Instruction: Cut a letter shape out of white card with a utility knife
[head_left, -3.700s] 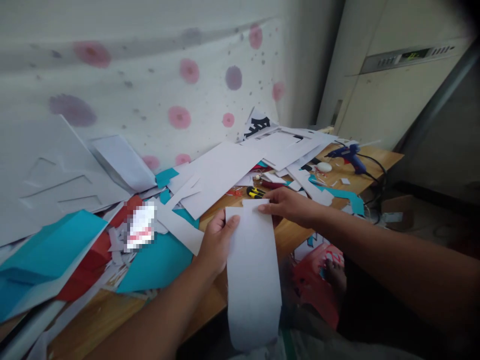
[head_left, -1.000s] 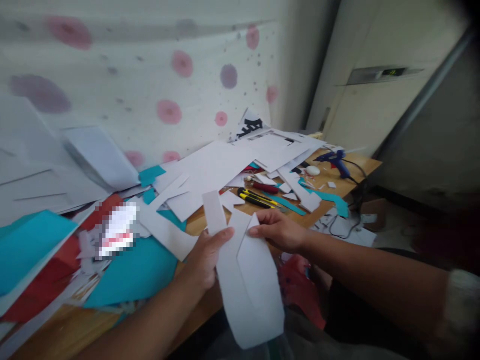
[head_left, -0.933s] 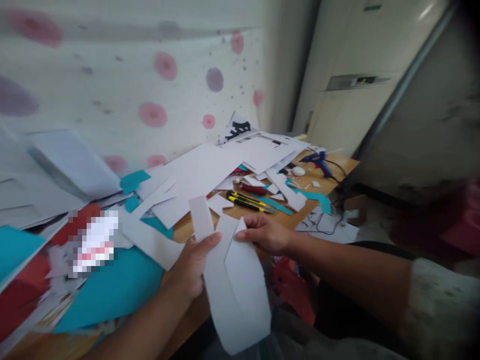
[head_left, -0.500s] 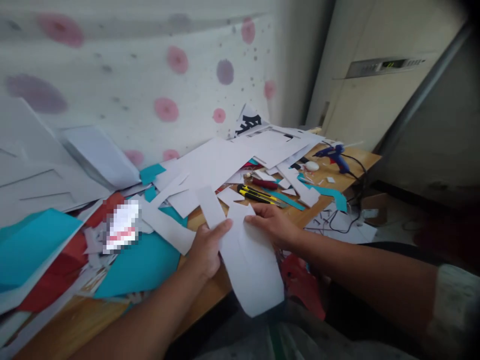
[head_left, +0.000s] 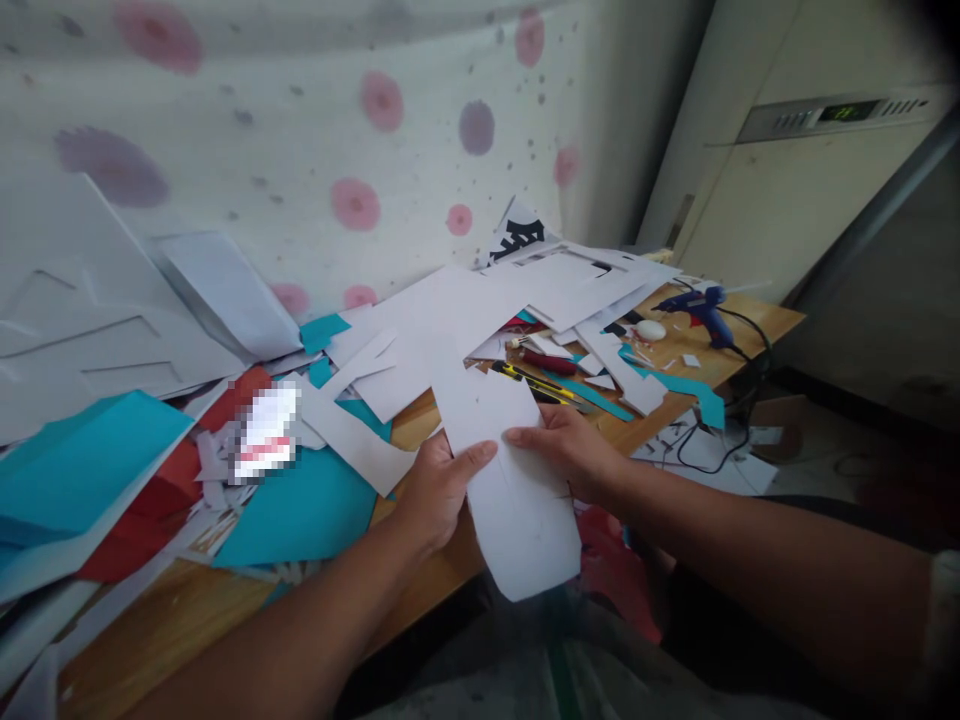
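Above the table's front edge I hold a white card piece [head_left: 525, 520] in both hands. Its top is notched, with a narrow strip rising on the left, and its lower end is cut to a blunt, rounded shape. My left hand [head_left: 442, 485] pinches the left edge, thumb on top and fingers underneath, mostly hidden. On the opposite edge my right hand [head_left: 562, 450] grips it the same way, its thumb pointing inward. Whether the strip is a separate piece I cannot tell. Just beyond the card lie yellow-and-black utility knives [head_left: 544, 385].
White sheets [head_left: 427, 320] and offcuts cover the wooden table [head_left: 420, 600]. Teal card [head_left: 300, 510] and red card [head_left: 142, 525] are heaped at left. A blue glue gun [head_left: 705, 315] with a black cable lies at right, near a red-handled tool [head_left: 550, 362].
The view has shifted, so the scene sits further right. Both hands keep hold of the card; its left strip now stands closer to the main part, with a smaller gap between them.
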